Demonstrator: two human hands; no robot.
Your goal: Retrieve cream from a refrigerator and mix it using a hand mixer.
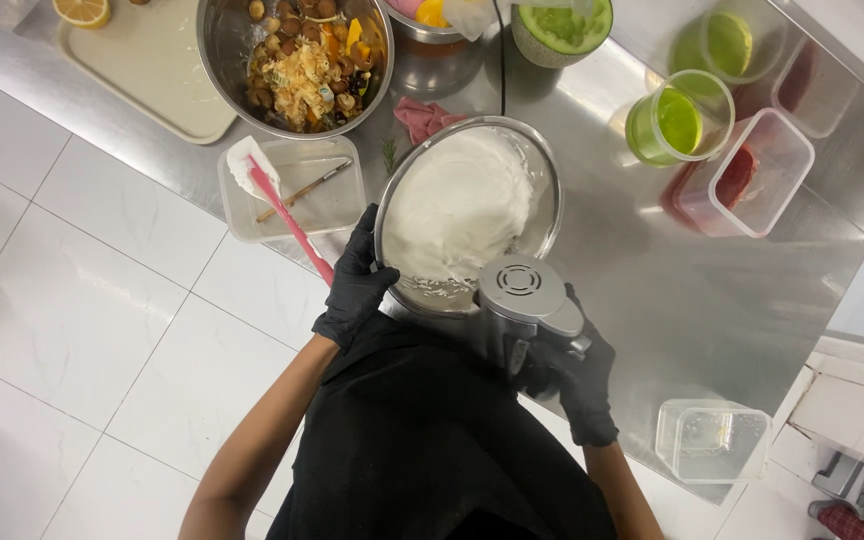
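One steel bowl [542, 200] of white whipped cream sits near the front edge of the steel counter [672, 290], tilted toward me. My left hand [355, 280], black-gloved, is closed on the bowl's near-left rim. My right hand [577, 375], also gloved, is wrapped around the grey hand mixer [524, 295], whose body rests over the bowl's near rim. Just left, a clear tray [337, 205] holds a pink spatula [287, 215] smeared with cream. Behind stands a larger bowl of mixed salad [302, 60]. To the right are green-filled tubs [677, 120] and a red-filled container [752, 170].
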